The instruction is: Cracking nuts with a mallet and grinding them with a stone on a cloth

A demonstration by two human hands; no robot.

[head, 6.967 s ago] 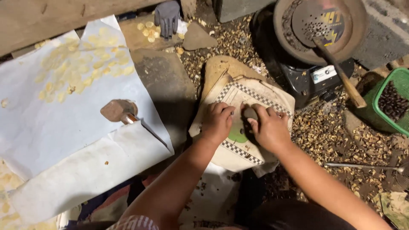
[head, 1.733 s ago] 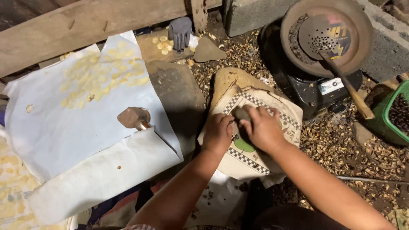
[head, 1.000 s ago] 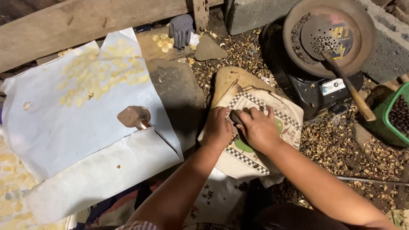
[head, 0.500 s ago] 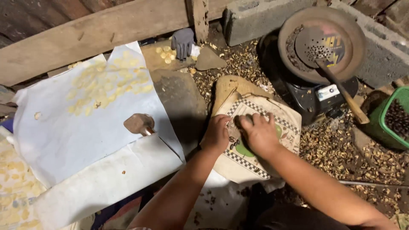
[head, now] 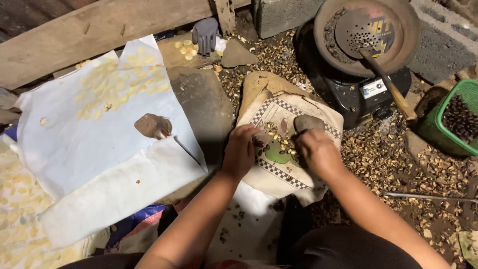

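On a patterned cloth sack (head: 279, 149), the right hand (head: 318, 152) grips a stone (head: 308, 123); the left hand (head: 240, 151), fingers loosely curled, touches dark seeds (head: 260, 147). Best strike squarely, fingers clear.

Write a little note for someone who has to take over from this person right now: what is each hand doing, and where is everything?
Right hand: closed around a grey stone, held over the patterned cloth.
Left hand: fingers resting on the cloth among dark seeds.
Cracked pale bits and shells lie mixed with whole seeds on the cloth.
Flattened yellow pieces are spread on the white sheet at left.
More dark seeds wait in the green basket. Pan with perforated ladle sits on the black stove.
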